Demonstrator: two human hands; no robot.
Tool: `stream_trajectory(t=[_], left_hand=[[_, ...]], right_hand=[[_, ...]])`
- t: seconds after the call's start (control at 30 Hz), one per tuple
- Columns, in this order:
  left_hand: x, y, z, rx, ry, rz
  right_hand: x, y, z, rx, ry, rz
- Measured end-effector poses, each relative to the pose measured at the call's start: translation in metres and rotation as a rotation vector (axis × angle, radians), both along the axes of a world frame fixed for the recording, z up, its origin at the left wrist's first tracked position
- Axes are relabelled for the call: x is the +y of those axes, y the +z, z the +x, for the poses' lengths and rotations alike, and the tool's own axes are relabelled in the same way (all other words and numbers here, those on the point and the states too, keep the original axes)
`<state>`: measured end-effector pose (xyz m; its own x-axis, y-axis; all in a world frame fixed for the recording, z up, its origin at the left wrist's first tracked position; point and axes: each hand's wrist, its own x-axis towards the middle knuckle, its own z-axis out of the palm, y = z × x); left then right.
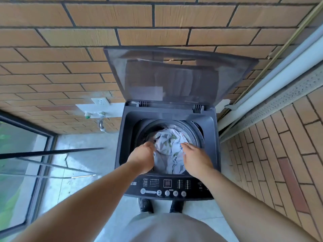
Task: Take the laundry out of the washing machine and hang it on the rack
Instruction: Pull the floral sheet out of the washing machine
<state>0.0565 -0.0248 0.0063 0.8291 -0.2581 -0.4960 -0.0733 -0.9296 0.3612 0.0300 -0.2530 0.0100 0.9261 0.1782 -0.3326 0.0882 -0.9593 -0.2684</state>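
Grey and top-loading, the washing machine [167, 151] stands at the centre of the frame with its lid [176, 75] raised against the tan brick wall [70, 49]. Inside the drum lies the laundry [170, 151], a pale bluish cloth with green leaf prints, bunched up toward the front rim. The left hand [142, 157] grips the cloth's left edge, fingers curled into the fabric. The right hand [196, 158] rests against its right side, fingers loosely spread. A control panel [167, 186] sits below the hands.
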Motion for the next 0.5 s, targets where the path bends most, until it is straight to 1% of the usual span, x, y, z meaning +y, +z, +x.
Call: stream_trajectory(t=[0.07, 0.13, 0.23, 0.3, 0.43, 0.5], left_hand=[[0.003, -0.017, -0.011, 0.13, 0.061, 0.013], [0.005, -0.038, -0.018, 0.201, 0.058, 0.035], [0.005, -0.058, -0.03, 0.202, -0.041, 0.089], [0.007, -0.071, -0.038, 0.154, -0.047, 0.1], [0.01, -0.085, -0.042, -0.029, -0.056, 0.096], [0.01, -0.086, -0.038, -0.058, -0.093, 0.112]], right_hand=[[0.002, -0.016, -0.012, 0.082, -0.023, -0.009], [0.007, -0.038, -0.016, 0.19, -0.038, -0.008], [0.011, -0.058, -0.02, 0.281, -0.022, -0.02], [0.012, -0.072, -0.02, 0.317, -0.021, -0.036], [0.011, -0.091, -0.018, 0.356, -0.063, -0.024], [0.009, -0.098, -0.017, 0.39, -0.082, -0.006]])
